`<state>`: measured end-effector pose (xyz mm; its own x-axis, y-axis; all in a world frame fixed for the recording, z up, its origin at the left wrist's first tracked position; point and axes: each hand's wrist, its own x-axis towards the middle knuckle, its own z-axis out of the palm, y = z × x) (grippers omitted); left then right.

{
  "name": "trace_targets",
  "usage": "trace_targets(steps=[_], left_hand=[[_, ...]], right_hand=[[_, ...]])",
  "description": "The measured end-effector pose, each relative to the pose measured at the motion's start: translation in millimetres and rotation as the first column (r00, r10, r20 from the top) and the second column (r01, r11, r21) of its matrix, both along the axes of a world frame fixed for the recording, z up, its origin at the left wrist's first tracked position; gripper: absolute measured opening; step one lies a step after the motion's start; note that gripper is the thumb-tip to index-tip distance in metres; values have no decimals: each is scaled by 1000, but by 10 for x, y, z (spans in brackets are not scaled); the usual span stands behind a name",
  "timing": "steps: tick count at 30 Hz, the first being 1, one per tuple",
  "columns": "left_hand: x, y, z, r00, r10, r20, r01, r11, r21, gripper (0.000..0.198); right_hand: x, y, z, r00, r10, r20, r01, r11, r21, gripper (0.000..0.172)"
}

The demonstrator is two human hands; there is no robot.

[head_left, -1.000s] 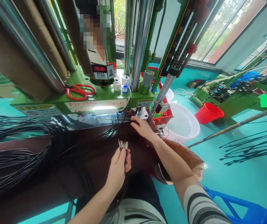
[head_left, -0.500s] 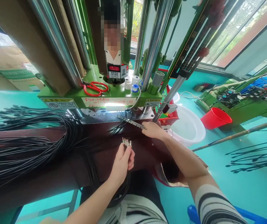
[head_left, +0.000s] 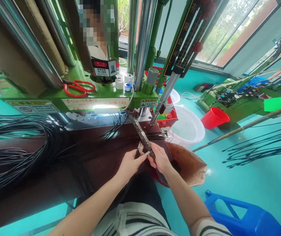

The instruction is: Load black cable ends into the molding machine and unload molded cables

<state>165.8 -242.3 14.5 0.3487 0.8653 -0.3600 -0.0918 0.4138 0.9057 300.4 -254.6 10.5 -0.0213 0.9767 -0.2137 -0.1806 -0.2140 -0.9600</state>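
My left hand (head_left: 130, 164) is closed on a small bunch of black cables with metal connector ends (head_left: 139, 148) sticking up past the fingers. Its thumb reaches toward the near end of a long slotted metal bar (head_left: 141, 132). My right hand (head_left: 161, 159) grips that bar by the near end. The bar slants away to the front of the green press, its far end by the metal bed (head_left: 93, 120). Several black cables (head_left: 113, 127) lie from the bed onto the brown table (head_left: 101, 164). More cable ends with metal connectors (head_left: 164, 134) rest right of the bar.
Red-handled scissors (head_left: 80, 88) and small white rolls (head_left: 119, 83) sit on the green press (head_left: 86, 101). A thick coil of black cables (head_left: 47, 144) covers the table's left. On the right are a brown paper-lined container (head_left: 191, 160), a white tub (head_left: 189, 126), a red bucket (head_left: 215, 118) and a blue stool (head_left: 243, 213). Behind the press is a person.
My right hand has drawn the metal bar toward me, bringing it close beside my left hand. My left hand keeps the connector bunch, now tilted toward the bar. The camera view has shifted right.
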Motion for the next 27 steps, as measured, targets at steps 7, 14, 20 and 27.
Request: trace_targets(steps=[7, 14, 20, 27], left_hand=[[0, 35, -147, 998, 49, -33, -43, 989, 142, 28], [-25, -11, -127, 995, 69, -66, -58, 985, 162, 27], [-96, -14, -56, 983, 152, 104, -166, 977, 137, 26], [-169, 61, -8, 946, 106, 305, -87, 993, -75, 25]], right_hand=[[22, -12, -4, 998, 17, 59, -20, 999, 47, 48], [-72, -57, 17, 975, -37, 220, 16, 995, 98, 45], [-15, -56, -6, 996, -60, 70, 57, 997, 49, 45], [33, -42, -33, 1000, -30, -6, 31, 999, 21, 49]])
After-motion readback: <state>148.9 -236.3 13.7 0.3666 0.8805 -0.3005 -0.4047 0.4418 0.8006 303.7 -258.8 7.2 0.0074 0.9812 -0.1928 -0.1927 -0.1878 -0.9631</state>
